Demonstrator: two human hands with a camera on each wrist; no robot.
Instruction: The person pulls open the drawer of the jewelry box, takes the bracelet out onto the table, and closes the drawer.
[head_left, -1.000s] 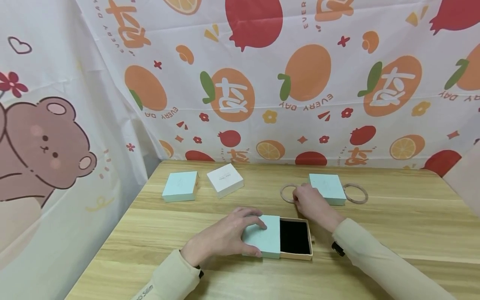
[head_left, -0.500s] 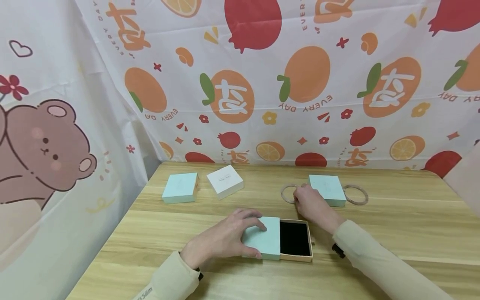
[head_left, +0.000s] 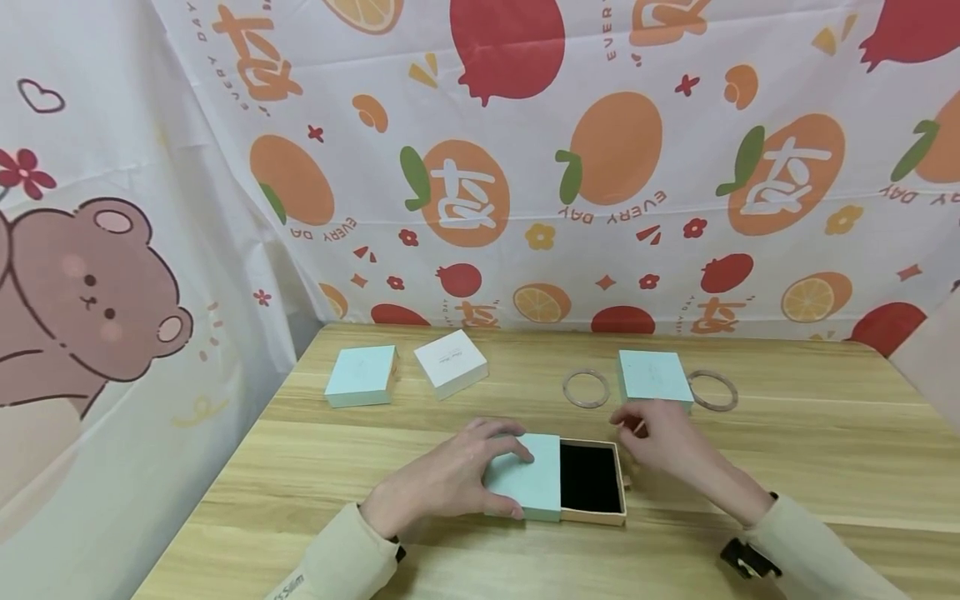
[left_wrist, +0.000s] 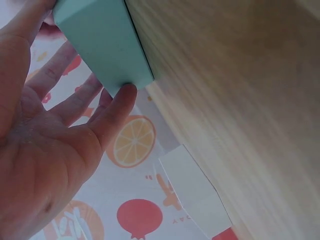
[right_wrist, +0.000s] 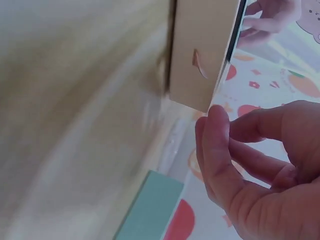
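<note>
Reachable from above into the drawer (head_left: 590,476); blocked leftward by cover (head_left: 543,475) and left hand (head_left: 452,471); passable between white box (head_left: 451,363) and left bracelet (head_left: 567,399).

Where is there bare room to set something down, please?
Bare table lies between the white box and the left ring, and right of the right ring. It's crowded around the right box, between the rings with the right hand in front, and at the open box, gripped by the left hand.

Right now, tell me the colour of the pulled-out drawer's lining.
The lining is black; the head view shows it best.
</note>
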